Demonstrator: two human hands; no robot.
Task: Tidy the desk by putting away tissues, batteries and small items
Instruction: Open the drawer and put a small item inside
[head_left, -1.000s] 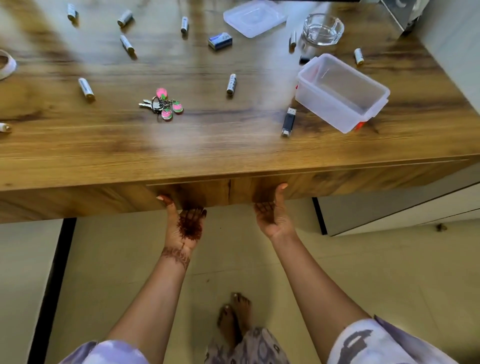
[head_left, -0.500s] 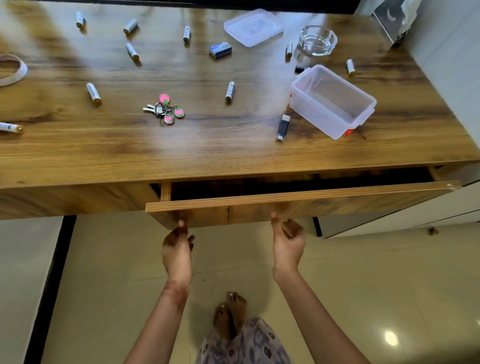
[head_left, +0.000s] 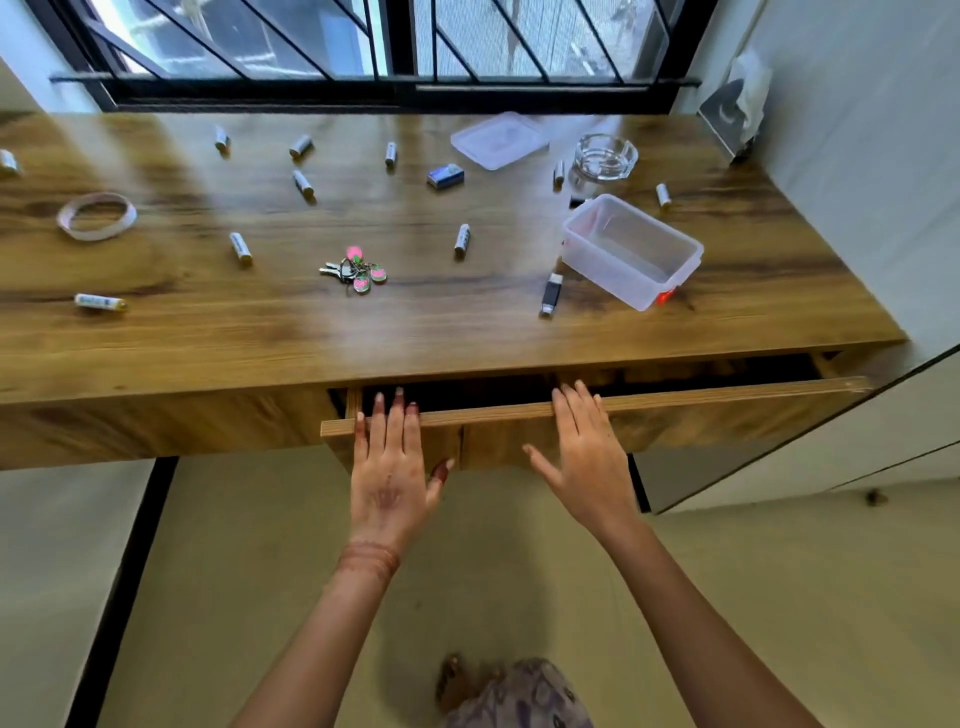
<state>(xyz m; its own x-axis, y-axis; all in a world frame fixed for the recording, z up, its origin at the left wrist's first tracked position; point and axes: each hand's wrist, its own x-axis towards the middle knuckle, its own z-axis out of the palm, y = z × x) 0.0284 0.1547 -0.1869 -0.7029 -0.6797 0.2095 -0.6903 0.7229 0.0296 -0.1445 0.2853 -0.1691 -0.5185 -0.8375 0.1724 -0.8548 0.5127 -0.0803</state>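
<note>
Several batteries lie scattered over the wooden desk (head_left: 467, 338), one near the middle (head_left: 462, 240). A key bunch with pink tags (head_left: 356, 273), a black USB stick (head_left: 550, 295), a small blue box (head_left: 445, 176) and a tape roll (head_left: 96, 215) also rest there. A clear plastic box (head_left: 631, 252) stands open at the right, its lid (head_left: 500, 140) further back. The drawer (head_left: 675, 397) under the desk is pulled partly out. My left hand (head_left: 389, 462) and my right hand (head_left: 584, 452) rest flat on its front edge, fingers spread, holding nothing.
A glass ashtray (head_left: 605, 157) sits behind the plastic box. A tissue box (head_left: 735, 111) stands in the back right corner by the white wall. A barred window runs along the desk's far edge. Pale floor lies below, with my feet visible.
The drawer has come a little further out. Both hands moved up from under the drawer front and now lie palm-down on its top edge. The view tilted up toward the window.
</note>
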